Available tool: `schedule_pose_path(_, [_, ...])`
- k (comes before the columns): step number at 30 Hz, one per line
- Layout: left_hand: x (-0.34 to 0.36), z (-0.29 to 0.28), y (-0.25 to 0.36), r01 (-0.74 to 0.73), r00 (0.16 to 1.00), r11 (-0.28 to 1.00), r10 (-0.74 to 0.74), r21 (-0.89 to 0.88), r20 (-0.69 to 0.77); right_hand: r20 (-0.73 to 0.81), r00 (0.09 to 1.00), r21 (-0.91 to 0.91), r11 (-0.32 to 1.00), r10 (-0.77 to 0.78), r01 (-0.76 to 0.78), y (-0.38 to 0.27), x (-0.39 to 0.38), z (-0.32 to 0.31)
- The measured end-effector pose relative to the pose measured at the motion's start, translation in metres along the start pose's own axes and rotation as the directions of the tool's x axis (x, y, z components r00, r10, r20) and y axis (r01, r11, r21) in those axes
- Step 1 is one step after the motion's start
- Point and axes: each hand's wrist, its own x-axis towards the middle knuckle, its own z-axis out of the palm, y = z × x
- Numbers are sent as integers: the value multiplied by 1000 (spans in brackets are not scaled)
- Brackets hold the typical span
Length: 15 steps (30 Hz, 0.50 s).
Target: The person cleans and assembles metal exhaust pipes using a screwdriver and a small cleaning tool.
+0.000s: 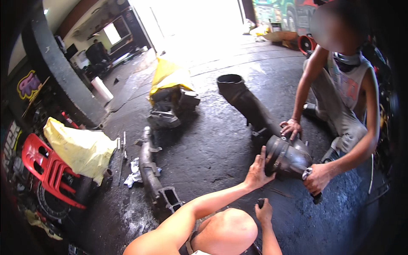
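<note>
A dark metal exhaust assembly (293,159) lies on the floor to the right, with a rounded, banded body. From it a wide pipe (250,102) runs away to the far left and ends in an open mouth. My left hand (256,172) grips the near rim of the body, fingers up its side and thumb lower down. My right hand (265,212) is closed around a small dark object (259,203), mostly hidden, apart from the assembly. A co-worker's hand (291,128) rests on the assembly; their other hand (316,178) holds a metal-headed tool (307,172) against it.
The co-worker (348,85) sits low at the right. Left of me lies a long metal pipe (148,170) with a square flange. Beyond it, a yellow sheet (168,76) covers part of a metal unit (165,112). Red plastic chairs (46,163) stand at the far left.
</note>
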Motion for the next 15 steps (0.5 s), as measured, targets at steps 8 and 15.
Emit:
schedule_pose_path(8, [16,-3,-3,-216,971,972,223,88,-86,-185,980,-35,997,-77,71,47,23,14])
schedule_pose_path(15, [7,-12,-37,-18,998,991,10,130,61,-64,976,-126,972,-209,199,13,4,-19])
